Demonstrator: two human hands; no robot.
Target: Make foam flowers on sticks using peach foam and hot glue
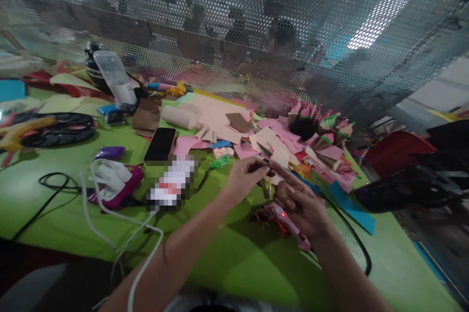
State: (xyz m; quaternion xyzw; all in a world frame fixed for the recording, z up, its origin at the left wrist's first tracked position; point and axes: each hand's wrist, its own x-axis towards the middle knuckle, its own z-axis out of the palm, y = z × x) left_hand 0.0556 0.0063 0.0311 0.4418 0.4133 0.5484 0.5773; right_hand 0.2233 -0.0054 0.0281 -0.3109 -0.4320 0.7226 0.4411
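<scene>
My left hand (246,176) is pinched shut on a small piece near my right fingertips; I cannot make out what the piece is. My right hand (297,203) is curled, its index finger stretched toward the left hand's pinch, and something thin sticks down between the hands. A pink glue gun (288,224) with a red light lies on the green table (227,258) just under my right hand, with a black cord (353,239) running off to the right.
Pink and cream paper scraps (256,138) and paper flowers (322,129) pile up beyond the hands. A black phone (160,144), a white cable (146,253), a magenta device (117,182), a paper roll (179,116) and a blue sheet (351,207) lie around. A perforated metal screen (234,24) closes the back.
</scene>
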